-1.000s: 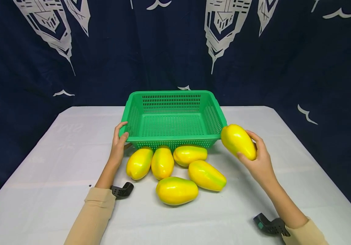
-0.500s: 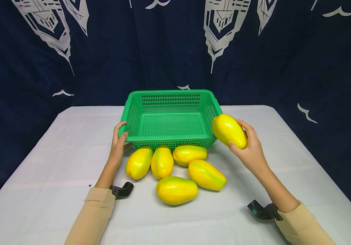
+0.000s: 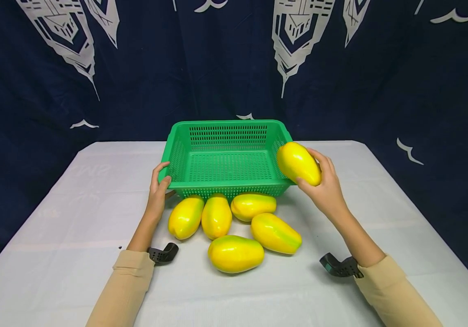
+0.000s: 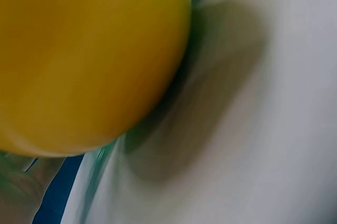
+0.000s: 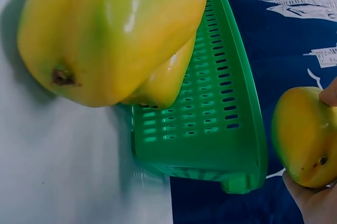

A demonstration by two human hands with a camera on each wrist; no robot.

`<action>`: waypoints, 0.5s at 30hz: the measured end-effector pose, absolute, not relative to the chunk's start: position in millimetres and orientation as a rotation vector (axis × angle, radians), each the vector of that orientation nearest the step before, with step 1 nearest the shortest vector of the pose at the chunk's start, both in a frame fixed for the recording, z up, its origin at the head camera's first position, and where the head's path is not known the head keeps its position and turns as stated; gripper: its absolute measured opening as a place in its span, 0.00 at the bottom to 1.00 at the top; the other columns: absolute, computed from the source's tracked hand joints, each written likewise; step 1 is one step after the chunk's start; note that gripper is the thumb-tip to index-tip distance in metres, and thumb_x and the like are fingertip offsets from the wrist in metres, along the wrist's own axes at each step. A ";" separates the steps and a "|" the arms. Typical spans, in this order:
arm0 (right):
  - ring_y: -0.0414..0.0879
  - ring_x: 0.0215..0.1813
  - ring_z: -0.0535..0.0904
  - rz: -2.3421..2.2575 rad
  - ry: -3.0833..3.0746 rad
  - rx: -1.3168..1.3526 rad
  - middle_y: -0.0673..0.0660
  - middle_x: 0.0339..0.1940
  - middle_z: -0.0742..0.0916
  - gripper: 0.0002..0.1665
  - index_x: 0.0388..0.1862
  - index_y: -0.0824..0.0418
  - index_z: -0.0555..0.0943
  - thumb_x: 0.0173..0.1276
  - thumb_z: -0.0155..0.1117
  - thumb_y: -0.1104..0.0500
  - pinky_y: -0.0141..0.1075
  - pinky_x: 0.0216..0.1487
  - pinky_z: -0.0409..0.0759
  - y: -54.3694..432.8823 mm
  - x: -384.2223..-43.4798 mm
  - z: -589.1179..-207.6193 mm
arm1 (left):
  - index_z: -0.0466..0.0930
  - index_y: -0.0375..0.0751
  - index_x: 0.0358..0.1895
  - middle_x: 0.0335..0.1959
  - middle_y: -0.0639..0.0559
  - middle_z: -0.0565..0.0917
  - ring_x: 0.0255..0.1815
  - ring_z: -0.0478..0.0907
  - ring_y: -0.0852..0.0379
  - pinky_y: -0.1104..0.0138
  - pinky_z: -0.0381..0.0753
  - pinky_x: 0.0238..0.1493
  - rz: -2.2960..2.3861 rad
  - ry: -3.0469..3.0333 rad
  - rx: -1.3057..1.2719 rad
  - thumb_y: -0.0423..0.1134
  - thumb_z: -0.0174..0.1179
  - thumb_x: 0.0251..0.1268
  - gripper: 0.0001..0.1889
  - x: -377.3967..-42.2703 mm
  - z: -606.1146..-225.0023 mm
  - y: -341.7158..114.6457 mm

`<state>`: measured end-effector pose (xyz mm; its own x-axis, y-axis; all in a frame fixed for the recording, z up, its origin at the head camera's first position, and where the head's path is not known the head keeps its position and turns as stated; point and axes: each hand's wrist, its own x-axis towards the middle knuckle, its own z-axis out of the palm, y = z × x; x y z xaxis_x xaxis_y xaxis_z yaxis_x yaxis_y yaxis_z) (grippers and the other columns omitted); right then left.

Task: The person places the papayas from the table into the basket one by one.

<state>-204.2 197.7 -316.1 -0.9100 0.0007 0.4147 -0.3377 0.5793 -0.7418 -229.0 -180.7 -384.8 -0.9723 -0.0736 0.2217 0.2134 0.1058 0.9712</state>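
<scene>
A papaya (image 3: 298,162), yellow with a glossy skin, is gripped in my right hand (image 3: 327,186), thumb on the near side and fingers behind. It overlaps the right rim of the green plastic basket (image 3: 234,185) in the head view. From the right wrist, the held papaya (image 5: 305,137) appears off the basket's edge. My left hand (image 3: 158,190) holds the basket's front left corner, thumb on the rim. Several more papayas (image 3: 235,254) lie on the table before the basket. One papaya (image 4: 89,50) fills much of the left wrist view and hides most of that hand.
A white cloth covers the table (image 3: 74,218). Behind it hangs a dark blue curtain (image 3: 225,68) with white drawings. The basket's inside shows a bare slotted floor (image 3: 229,165). Black wrist cameras (image 3: 163,253) sit on both forearms.
My right hand has carried the papaya left and away from me, from beside the basket's front right corner to over its right rim. The left hand and the basket stay put.
</scene>
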 end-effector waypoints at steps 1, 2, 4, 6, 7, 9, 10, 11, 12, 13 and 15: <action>0.52 0.54 0.65 1.261 -2.444 0.271 0.60 0.62 0.67 0.40 0.67 0.50 0.60 0.55 0.60 0.62 0.45 0.47 0.66 197.1 -205.9 -316.2 | 0.52 0.51 0.67 0.72 0.51 0.45 0.68 0.51 0.43 0.40 0.58 0.63 -1.970 -2.161 -0.140 0.43 0.38 0.66 0.25 -229.0 -385.0 -180.9; 0.53 0.54 0.65 1.260 -2.446 0.271 0.60 0.62 0.66 0.40 0.67 0.50 0.60 0.55 0.60 0.61 0.45 0.47 0.66 196.6 -207.5 -316.4 | 0.52 0.50 0.67 0.72 0.50 0.45 0.68 0.52 0.42 0.40 0.59 0.62 -1.976 -2.158 -0.142 0.43 0.38 0.66 0.25 -229.0 -385.3 -181.1; 0.53 0.55 0.65 1.253 -2.447 0.279 0.61 0.62 0.66 0.40 0.67 0.49 0.60 0.55 0.60 0.61 0.46 0.47 0.65 195.5 -211.1 -316.8 | 0.52 0.50 0.67 0.72 0.50 0.45 0.67 0.53 0.42 0.40 0.60 0.62 -1.984 -2.152 -0.142 0.42 0.38 0.66 0.25 -229.0 -385.6 -181.5; 0.54 0.55 0.64 1.251 -2.447 0.286 0.60 0.63 0.65 0.40 0.67 0.49 0.60 0.55 0.60 0.60 0.47 0.48 0.65 194.5 -214.5 -317.3 | 0.52 0.50 0.67 0.72 0.49 0.45 0.67 0.53 0.41 0.40 0.60 0.61 -1.986 -2.150 -0.142 0.42 0.38 0.66 0.25 -228.9 -385.7 -181.6; 0.54 0.56 0.64 1.249 -2.446 0.290 0.60 0.63 0.65 0.40 0.67 0.48 0.61 0.55 0.60 0.60 0.47 0.48 0.65 194.0 -216.4 -317.7 | 0.52 0.50 0.67 0.72 0.49 0.45 0.67 0.53 0.41 0.40 0.60 0.61 -1.984 -2.150 -0.142 0.42 0.38 0.66 0.25 -228.9 -385.6 -181.5; 0.53 0.57 0.64 1.252 -2.445 0.295 0.59 0.63 0.64 0.39 0.67 0.48 0.61 0.55 0.61 0.60 0.47 0.48 0.65 193.1 -219.8 -318.2 | 0.52 0.50 0.67 0.73 0.49 0.44 0.68 0.51 0.42 0.39 0.59 0.61 -1.984 -2.148 -0.140 0.42 0.38 0.66 0.25 -228.9 -385.2 -180.9; 0.53 0.57 0.63 1.254 -2.447 0.294 0.59 0.63 0.64 0.39 0.67 0.47 0.62 0.55 0.61 0.60 0.47 0.48 0.65 192.6 -221.6 -318.5 | 0.52 0.50 0.67 0.73 0.49 0.44 0.68 0.51 0.42 0.39 0.59 0.61 -1.982 -2.148 -0.142 0.42 0.38 0.66 0.25 -228.7 -384.8 -180.5; 0.53 0.57 0.63 1.259 -2.448 0.293 0.59 0.63 0.63 0.39 0.67 0.47 0.62 0.55 0.61 0.59 0.47 0.48 0.65 192.0 -223.3 -319.0 | 0.52 0.49 0.67 0.73 0.50 0.44 0.69 0.50 0.42 0.39 0.58 0.61 -1.977 -2.149 -0.144 0.41 0.37 0.66 0.25 -228.4 -384.3 -180.1; 0.54 0.57 0.63 1.262 -2.451 0.291 0.59 0.63 0.63 0.38 0.66 0.47 0.63 0.55 0.61 0.59 0.46 0.48 0.65 191.3 -225.0 -319.6 | 0.52 0.49 0.67 0.73 0.50 0.44 0.69 0.49 0.42 0.39 0.57 0.62 -1.972 -2.152 -0.146 0.41 0.37 0.66 0.25 -227.6 -383.2 -179.6; 0.53 0.57 0.63 1.266 -2.456 0.287 0.58 0.63 0.63 0.38 0.66 0.46 0.63 0.55 0.61 0.59 0.46 0.48 0.65 190.6 -226.8 -320.1 | 0.52 0.49 0.67 0.73 0.50 0.44 0.70 0.48 0.42 0.39 0.56 0.62 -1.972 -2.155 -0.144 0.41 0.37 0.66 0.25 -225.8 -380.5 -178.4; 0.54 0.57 0.63 1.277 -2.471 0.280 0.58 0.63 0.62 0.37 0.66 0.46 0.63 0.56 0.60 0.58 0.45 0.48 0.65 189.0 -229.7 -321.4 | 0.51 0.47 0.67 0.73 0.48 0.44 0.70 0.47 0.42 0.39 0.55 0.64 -1.965 -2.166 -0.141 0.40 0.37 0.66 0.26 -220.8 -374.2 -176.0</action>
